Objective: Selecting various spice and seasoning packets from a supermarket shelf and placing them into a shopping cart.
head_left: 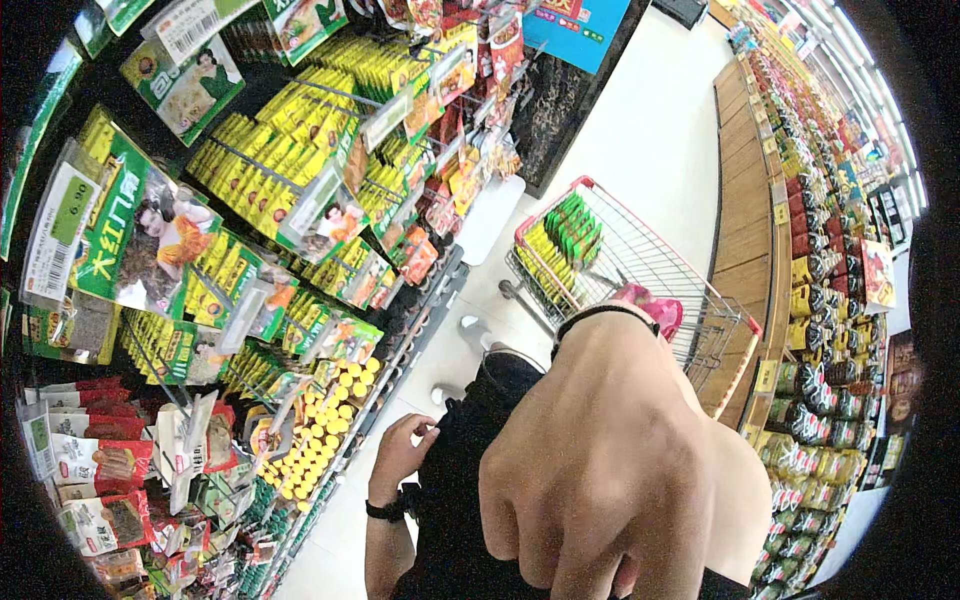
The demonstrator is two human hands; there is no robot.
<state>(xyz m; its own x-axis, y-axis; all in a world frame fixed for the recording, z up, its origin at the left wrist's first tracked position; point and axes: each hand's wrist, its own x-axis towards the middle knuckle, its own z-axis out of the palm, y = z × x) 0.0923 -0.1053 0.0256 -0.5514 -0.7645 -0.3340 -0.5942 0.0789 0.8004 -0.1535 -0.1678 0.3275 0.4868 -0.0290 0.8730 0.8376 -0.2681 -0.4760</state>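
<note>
Large and close, my right hand (600, 450) is raised with its back showing and a black band (608, 312) round the wrist. Its fingers curl downward and together; their tips are hidden at the lower edge, so what they hold, if anything, cannot be seen. Lower and to the left hangs my left hand (403, 447), a black watch (388, 508) on its wrist. Those fingers are loosely bent, with nothing visible in them. Beyond my hands stands a wire shopping cart (660, 258) with red trim. Inside it lie green packets (573, 230), yellow packets (545, 262) and a pink item (655, 310), partly covered by my wrist.
Racks on the left hold hanging yellow and green seasoning packets (265, 170), red and white food packs (100, 450) and yellow-capped containers (325, 420). Along the right runs a wooden-fronted shelf (735, 180) of jars and bottles (815, 400). The pale floor (650, 110) lies between them.
</note>
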